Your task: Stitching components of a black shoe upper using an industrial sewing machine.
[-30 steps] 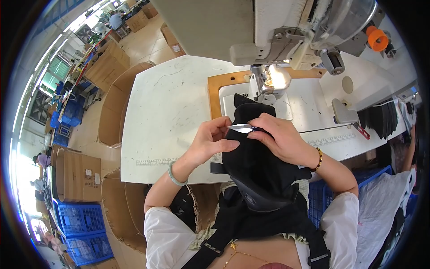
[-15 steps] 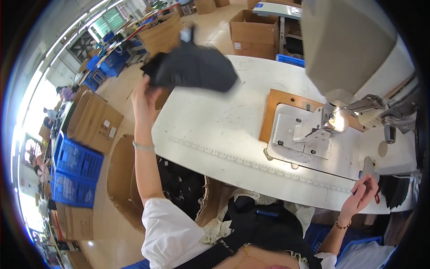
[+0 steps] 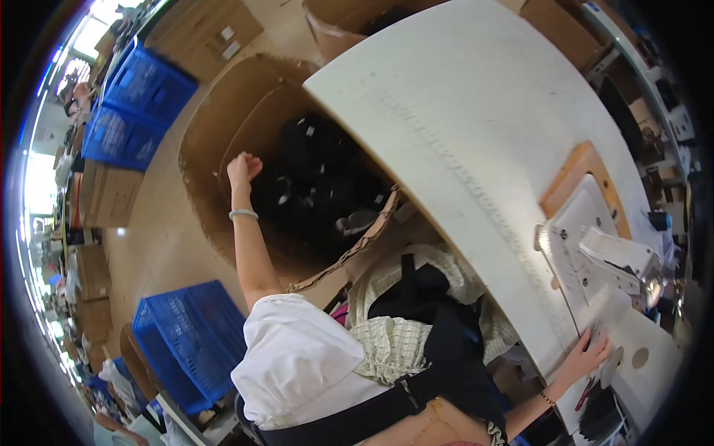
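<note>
My left hand (image 3: 244, 169) is over the rim area of a large cardboard box (image 3: 204, 149), fingers curled in, with nothing showing in them. Inside the box lies a heap of black fabric pieces (image 3: 320, 171) with small white tags. At the right, my right hand (image 3: 584, 360) rests at the white sewing table (image 3: 476, 111), fingers bent round a small dark thing that I cannot make out. Beyond it is the sewing machine's metal plate (image 3: 576, 230). A red-handled tool (image 3: 585, 394) and a bundle of black strips (image 3: 601, 418) lie close to that hand.
Blue plastic crates (image 3: 190, 342) stand on the floor at the left, with more blue crates (image 3: 137, 104) farther up. Another cardboard box (image 3: 335, 26) stands beyond the table's far left end. Black cloth (image 3: 416, 293) lies across my lap.
The black fabric piece has left my left hand, which has come down over the box. My view has turned left and down. The right hand stays by the machine.
</note>
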A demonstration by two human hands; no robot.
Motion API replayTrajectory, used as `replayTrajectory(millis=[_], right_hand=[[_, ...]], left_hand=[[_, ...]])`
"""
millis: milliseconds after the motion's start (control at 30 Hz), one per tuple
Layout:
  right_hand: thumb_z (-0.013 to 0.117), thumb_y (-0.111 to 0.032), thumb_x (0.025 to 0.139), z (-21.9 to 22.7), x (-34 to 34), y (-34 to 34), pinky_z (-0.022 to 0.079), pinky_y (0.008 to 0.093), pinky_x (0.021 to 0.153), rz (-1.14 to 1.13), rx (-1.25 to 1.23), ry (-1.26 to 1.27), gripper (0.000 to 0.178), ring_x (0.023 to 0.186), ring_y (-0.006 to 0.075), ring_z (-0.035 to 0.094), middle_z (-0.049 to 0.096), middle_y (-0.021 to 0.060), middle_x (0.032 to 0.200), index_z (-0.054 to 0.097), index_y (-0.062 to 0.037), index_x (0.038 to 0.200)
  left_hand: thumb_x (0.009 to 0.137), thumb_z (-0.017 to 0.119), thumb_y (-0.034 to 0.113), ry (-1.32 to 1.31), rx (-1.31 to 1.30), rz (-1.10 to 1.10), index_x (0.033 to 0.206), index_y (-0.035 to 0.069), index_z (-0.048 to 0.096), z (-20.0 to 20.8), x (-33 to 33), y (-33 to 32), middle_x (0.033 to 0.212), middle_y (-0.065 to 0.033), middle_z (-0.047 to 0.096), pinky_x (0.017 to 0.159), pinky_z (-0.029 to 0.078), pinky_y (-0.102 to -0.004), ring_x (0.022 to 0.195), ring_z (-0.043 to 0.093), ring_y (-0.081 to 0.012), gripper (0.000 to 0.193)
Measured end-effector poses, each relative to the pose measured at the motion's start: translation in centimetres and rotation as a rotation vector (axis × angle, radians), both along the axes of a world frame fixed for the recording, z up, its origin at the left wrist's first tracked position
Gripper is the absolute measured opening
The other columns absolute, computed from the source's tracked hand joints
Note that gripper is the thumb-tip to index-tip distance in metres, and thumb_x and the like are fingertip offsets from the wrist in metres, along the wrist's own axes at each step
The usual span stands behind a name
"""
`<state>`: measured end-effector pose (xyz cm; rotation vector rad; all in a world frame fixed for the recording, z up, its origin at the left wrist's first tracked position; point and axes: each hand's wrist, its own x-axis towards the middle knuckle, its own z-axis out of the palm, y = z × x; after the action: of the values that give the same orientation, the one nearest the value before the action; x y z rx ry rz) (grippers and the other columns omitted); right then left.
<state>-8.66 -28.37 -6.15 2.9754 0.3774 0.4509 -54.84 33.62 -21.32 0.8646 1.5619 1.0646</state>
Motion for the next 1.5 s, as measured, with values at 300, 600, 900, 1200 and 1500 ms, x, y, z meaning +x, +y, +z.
replayTrajectory(millis=[300,600,900,1200,1500], right_hand=[[0.055,-0.005,0.082,0.3,6.1,7.8,0.031,0.0358,0.100,0.477,1.240,0.301,0.046,0.116,0.0237,0.042,0.041,0.0175,0.127,0.038,0.0093,0.123],[0.053,0.000,0.077,2.7,8.5,6.1,0.036,0.0333,0.095,0.178,1.607,0.746,0.027,0.104,0.0221,0.049,0.054,0.0162,0.109,0.052,0.0116,0.101],[0.053,0.004,0.069,0.5,14.6,-0.2,0.040,0.0272,0.079,0.397,1.587,0.558,0.007,0.077,0.0167,0.054,0.058,0.0081,0.077,0.058,0.0017,0.072],[0.050,0.006,0.068,0.8,7.1,7.0,0.038,0.0273,0.082,0.410,1.478,0.420,0.020,0.089,0.0140,0.050,0.056,0.0044,0.091,0.055,0.0006,0.086],[0.054,0.000,0.068,0.4,5.4,9.3,0.032,0.0275,0.090,0.394,1.640,0.490,0.041,0.097,0.0141,0.047,0.052,0.0037,0.106,0.048,-0.0010,0.108]], left_hand=[[0.069,0.054,0.008,0.648,-0.584,-0.030,0.069,-0.005,0.058,-20.4,-15.3,-7.5,0.059,-0.0148,0.057,0.045,0.048,-0.0370,0.049,0.058,-0.0259,0.013],[0.068,0.056,0.000,0.913,-0.064,-0.276,0.125,-0.004,0.038,-27.6,-10.8,-3.6,0.121,-0.0274,0.045,0.100,0.033,-0.0372,0.118,0.040,-0.0361,0.060],[0.066,0.069,0.022,1.273,0.131,-0.874,0.118,0.002,0.051,-35.9,-11.9,-0.8,0.117,-0.0175,0.053,0.091,0.041,-0.0387,0.108,0.050,-0.0335,0.059],[0.075,0.065,0.018,1.156,0.136,-0.358,0.079,-0.003,0.057,-20.8,-7.8,2.1,0.082,-0.0200,0.061,0.070,0.047,-0.0427,0.079,0.060,-0.0366,0.023],[0.088,0.054,0.019,-0.001,0.871,-0.208,0.075,0.003,0.039,16.6,4.9,-1.6,0.078,-0.0064,0.048,0.059,0.056,-0.0283,0.064,0.055,-0.0143,0.026]])
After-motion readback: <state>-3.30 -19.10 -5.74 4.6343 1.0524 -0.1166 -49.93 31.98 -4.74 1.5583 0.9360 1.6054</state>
